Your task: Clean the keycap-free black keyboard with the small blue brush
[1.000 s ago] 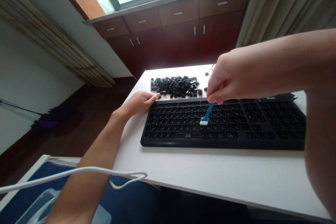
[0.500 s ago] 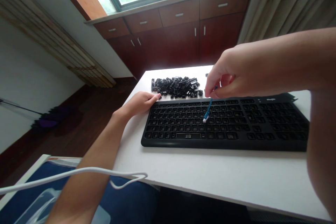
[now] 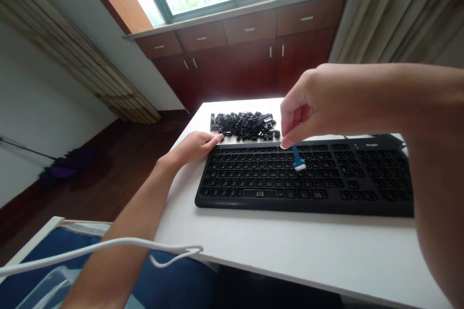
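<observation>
My right hand (image 3: 319,106) is shut on a small blue brush (image 3: 297,158) with white bristles, and its bristles touch the middle of the keys on a black computer keyboard (image 3: 304,178). My left hand (image 3: 192,147) lies on the white table (image 3: 290,251), holding nothing, its fingertips just beside the keyboard's upper left corner. Behind the keyboard's left half is a heap of loose black keycaps (image 3: 244,125). The brush's upper handle is close under my right fingertips. My right hand and forearm hide the table behind the keyboard's right half.
A white cable (image 3: 101,248) loops across the lower left, in front of the table's near edge. Beyond the table stand dark red wooden cabinets (image 3: 239,53) under a window. Curtains (image 3: 398,9) hang at the right, and a wooden floor (image 3: 126,169) lies to the left.
The brush and my right hand have moved right and lower over the keys. My left hand stays in place, and the whole view has shifted slightly.
</observation>
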`<move>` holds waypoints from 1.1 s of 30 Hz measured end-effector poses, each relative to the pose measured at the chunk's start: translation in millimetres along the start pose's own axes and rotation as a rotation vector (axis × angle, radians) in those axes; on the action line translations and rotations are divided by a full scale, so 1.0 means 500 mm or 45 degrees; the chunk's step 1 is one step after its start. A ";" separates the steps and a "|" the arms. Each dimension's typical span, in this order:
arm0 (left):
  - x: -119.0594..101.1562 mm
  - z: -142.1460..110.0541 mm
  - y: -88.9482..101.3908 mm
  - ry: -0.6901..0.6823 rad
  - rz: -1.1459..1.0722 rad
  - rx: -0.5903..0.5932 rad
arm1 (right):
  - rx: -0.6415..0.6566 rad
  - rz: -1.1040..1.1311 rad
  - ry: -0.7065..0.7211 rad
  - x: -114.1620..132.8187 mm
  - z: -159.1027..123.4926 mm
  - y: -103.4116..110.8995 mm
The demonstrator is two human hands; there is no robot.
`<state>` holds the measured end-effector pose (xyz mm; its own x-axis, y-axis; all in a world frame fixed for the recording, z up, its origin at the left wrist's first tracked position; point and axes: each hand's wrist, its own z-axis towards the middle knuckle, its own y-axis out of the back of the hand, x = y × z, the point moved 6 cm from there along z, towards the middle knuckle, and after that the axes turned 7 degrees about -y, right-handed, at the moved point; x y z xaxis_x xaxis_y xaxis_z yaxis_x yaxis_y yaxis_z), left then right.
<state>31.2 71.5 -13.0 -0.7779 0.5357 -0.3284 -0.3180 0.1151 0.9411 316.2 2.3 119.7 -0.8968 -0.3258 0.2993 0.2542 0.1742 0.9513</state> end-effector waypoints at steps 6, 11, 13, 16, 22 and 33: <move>0.001 -0.001 0.000 -0.001 0.009 0.036 | 0.058 0.003 0.098 0.025 -0.005 0.003; 0.000 0.001 0.002 -0.018 0.010 0.038 | 0.066 0.036 0.104 0.031 -0.008 0.007; -0.002 0.001 0.003 -0.035 0.002 0.038 | 0.077 0.028 0.095 0.032 -0.011 0.009; -0.006 -0.001 0.006 -0.037 0.004 0.033 | 0.092 0.012 0.067 0.031 -0.017 0.010; -0.006 -0.002 0.007 -0.007 0.000 0.034 | 0.120 -0.019 0.044 0.025 -0.023 0.005; -0.001 -0.003 0.004 -0.039 0.001 0.036 | 0.156 -0.103 -0.002 0.013 -0.032 0.002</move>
<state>30.2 70.2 -11.2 -0.7611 0.5610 -0.3256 -0.3016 0.1383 0.9434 316.4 -14.7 123.6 -0.9131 -0.3421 0.2220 0.1353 0.2593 0.9563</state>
